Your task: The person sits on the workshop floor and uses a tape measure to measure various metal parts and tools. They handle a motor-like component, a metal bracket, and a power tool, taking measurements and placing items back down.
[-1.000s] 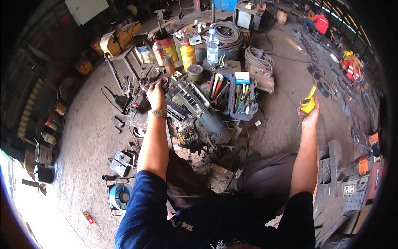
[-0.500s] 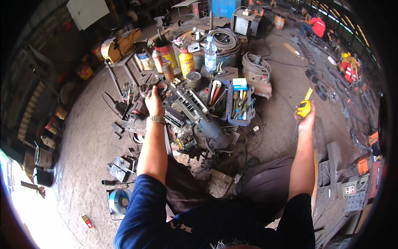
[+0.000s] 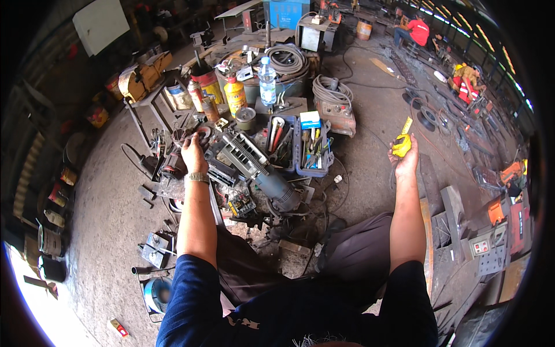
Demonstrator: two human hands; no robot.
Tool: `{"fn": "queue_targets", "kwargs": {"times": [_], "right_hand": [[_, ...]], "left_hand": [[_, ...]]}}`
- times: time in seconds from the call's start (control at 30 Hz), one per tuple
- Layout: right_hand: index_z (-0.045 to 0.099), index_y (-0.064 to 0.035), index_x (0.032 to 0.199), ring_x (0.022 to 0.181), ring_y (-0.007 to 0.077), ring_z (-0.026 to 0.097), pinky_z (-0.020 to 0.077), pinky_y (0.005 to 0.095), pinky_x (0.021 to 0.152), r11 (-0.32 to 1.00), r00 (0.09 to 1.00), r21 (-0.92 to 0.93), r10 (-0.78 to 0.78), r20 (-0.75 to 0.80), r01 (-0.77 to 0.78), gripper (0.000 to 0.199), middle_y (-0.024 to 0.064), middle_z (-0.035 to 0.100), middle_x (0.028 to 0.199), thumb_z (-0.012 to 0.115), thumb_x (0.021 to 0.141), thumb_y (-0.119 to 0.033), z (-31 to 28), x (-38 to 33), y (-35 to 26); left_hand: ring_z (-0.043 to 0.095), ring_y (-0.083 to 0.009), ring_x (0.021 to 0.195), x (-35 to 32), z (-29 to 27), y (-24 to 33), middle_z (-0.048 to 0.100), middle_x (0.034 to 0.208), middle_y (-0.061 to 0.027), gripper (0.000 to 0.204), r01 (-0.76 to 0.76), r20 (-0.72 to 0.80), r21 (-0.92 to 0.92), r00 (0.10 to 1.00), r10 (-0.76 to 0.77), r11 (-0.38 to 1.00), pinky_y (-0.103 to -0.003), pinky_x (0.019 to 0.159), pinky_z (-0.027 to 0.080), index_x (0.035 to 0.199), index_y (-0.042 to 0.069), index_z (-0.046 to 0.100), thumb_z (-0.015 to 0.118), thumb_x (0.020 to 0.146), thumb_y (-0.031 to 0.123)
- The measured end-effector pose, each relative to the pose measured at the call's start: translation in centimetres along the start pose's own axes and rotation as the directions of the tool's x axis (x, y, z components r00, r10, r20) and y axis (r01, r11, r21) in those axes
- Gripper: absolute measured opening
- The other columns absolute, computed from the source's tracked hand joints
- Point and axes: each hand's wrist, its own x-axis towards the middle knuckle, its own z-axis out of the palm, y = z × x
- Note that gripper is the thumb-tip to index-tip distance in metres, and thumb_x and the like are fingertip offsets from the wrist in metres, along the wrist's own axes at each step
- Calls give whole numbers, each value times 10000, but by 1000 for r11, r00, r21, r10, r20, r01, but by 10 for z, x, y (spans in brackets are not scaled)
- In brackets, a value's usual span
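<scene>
My left hand point(image 3: 192, 151) reaches forward over a heap of dark metal parts on the floor and closes on a dark greasy piece point(image 3: 184, 137). A watch sits on that wrist. My right hand point(image 3: 404, 156) is held out to the right, palm up, gripping a yellow tape measure point(image 3: 402, 144) with a short bit of tape sticking up. Between my arms lies a large grey power tool point(image 3: 260, 173) and an open blue toolbox point(image 3: 300, 147) full of hand tools.
Spray cans point(image 3: 234, 95), a water bottle point(image 3: 267, 81), coiled hoses point(image 3: 289, 58) and a small welding unit point(image 3: 335, 107) stand beyond the tools. Steel blocks and a switch box point(image 3: 480, 246) lie at right. Two people sit far back right.
My left hand has stayed on the parts pile, shifting slightly. My right hand with the tape measure has lifted a little and the view has tilted.
</scene>
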Motion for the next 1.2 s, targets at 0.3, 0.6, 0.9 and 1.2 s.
{"fn": "queue_targets", "kwargs": {"times": [0.3, 0.6, 0.9, 1.2], "right_hand": [[611, -105, 1046, 779, 232, 650, 514, 338, 628, 1000, 1000, 13, 6, -19, -6, 446, 80, 655, 888, 645, 919, -531, 3, -2, 2], [610, -112, 1044, 774, 235, 651, 515, 339, 627, 1000, 1000, 3, -7, -11, 7, 439, 77, 654, 884, 651, 915, -530, -1, 0, 0], [616, -102, 1037, 777, 227, 651, 516, 333, 632, 1000, 1000, 8, 7, -1, -7, 450, 80, 660, 882, 638, 922, -537, 1, 0, 1], [612, -98, 1062, 796, 232, 651, 511, 337, 645, 1000, 1000, -9, 4, -18, -5, 467, 81, 658, 909, 644, 916, -541, 1, -1, 1]], "left_hand": [[708, -158, 680, -5, 1, 6, 739, 914, -73, 188, 17, -26, -28, 999, -18, 999, -264, 583, 570, 1062, 48, 663, 640, 1006, 226], [685, -140, 659, -8, 8, 5, 720, 870, -45, 103, -44, 3, -36, 999, 44, 998, -250, 573, 554, 997, 72, 644, 712, 959, 141], [667, -122, 648, -1, 3, 1, 721, 879, -51, 108, -38, -15, 19, 999, 38, 999, -238, 570, 533, 940, 80, 620, 719, 953, 121], [670, -128, 640, -3, 2, 4, 727, 884, -56, 119, -31, -26, 10, 999, 31, 999, -241, 563, 532, 954, 77, 616, 708, 966, 152]]}}
